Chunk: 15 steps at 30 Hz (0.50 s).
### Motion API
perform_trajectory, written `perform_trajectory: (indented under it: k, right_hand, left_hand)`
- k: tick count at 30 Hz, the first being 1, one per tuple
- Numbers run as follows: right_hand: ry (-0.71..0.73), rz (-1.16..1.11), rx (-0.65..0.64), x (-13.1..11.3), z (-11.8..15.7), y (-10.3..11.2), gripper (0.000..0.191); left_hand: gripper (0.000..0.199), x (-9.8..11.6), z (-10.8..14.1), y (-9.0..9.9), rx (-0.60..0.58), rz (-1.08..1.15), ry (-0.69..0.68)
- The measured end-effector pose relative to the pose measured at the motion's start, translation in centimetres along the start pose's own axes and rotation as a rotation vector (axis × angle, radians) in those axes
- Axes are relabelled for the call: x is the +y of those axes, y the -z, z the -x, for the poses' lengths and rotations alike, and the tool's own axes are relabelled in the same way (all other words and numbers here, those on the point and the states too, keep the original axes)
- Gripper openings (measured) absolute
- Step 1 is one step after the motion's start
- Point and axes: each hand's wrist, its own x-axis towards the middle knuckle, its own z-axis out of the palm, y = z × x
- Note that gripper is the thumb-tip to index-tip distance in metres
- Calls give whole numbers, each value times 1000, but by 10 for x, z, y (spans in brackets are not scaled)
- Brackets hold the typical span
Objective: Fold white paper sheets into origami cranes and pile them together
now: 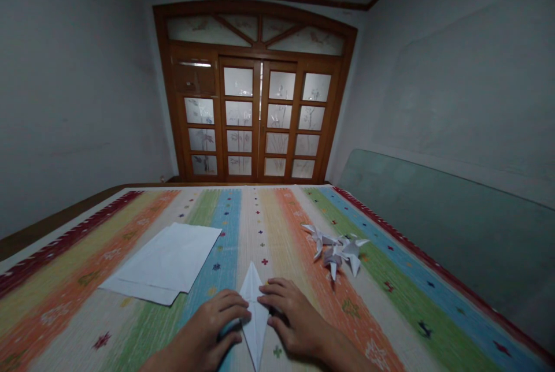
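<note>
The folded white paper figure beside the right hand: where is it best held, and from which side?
Probably pinch a pointed flap of the folded white paper figure from above, on the near side, with the fingers of the right hand. Its flaps stick out from the bunched middle, leaving room.

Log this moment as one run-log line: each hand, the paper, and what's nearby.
left hand: on folded white paper | right hand: on same paper | nearby: white paper sheets, folded paper figures | surface: striped woven cover
</note>
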Motion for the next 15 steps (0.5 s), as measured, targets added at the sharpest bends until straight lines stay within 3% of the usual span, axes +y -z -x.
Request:
perform_trajectory:
  k: [9,15]
  right_hand:
    - [20,11,-10,-3,-2,0,32]
    - [87,22,23,3,2,-5,35]
  left_hand:
    - [24,-4,-3,-5,56,-42,-19]
    - [27,-3,-3,-6,67,-92,-43]
